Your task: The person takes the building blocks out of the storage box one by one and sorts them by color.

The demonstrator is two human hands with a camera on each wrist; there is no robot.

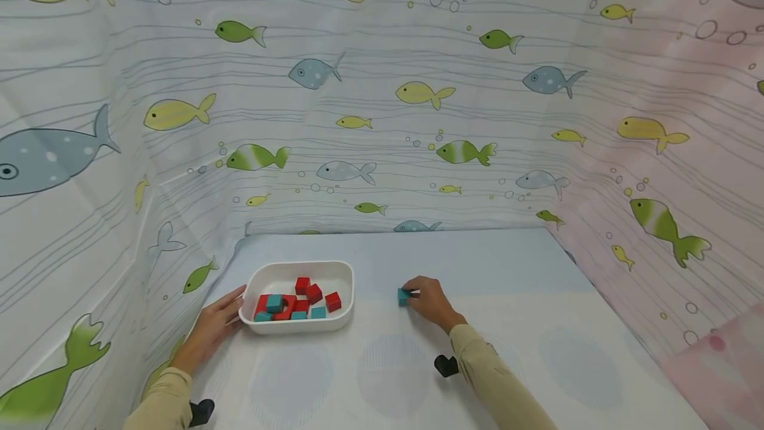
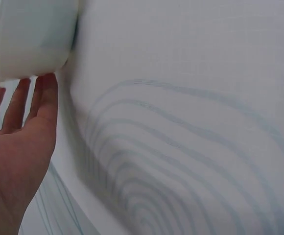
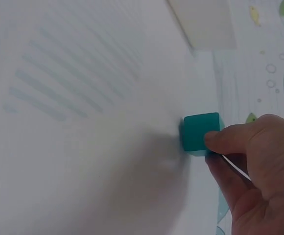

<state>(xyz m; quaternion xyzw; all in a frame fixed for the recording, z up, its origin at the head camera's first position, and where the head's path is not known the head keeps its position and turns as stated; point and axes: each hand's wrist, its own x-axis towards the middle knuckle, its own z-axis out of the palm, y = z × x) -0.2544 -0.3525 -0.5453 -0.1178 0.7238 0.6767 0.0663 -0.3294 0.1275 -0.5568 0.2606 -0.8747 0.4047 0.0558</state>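
My right hand pinches a teal cube between thumb and fingers at the middle of the table. In the right wrist view the cube sits on the white cloth. To the left stands a white plastic tray with red cubes and teal cubes inside, several in all. One red piece shows a rounded cut-out. My left hand touches the tray's left end with its fingers extended, as the left wrist view of the tray wall also shows.
A pale cloth with faint round patterns covers the table. Fish-printed curtains enclose the back and both sides. A black piece sits by the right wrist, and another by the left.
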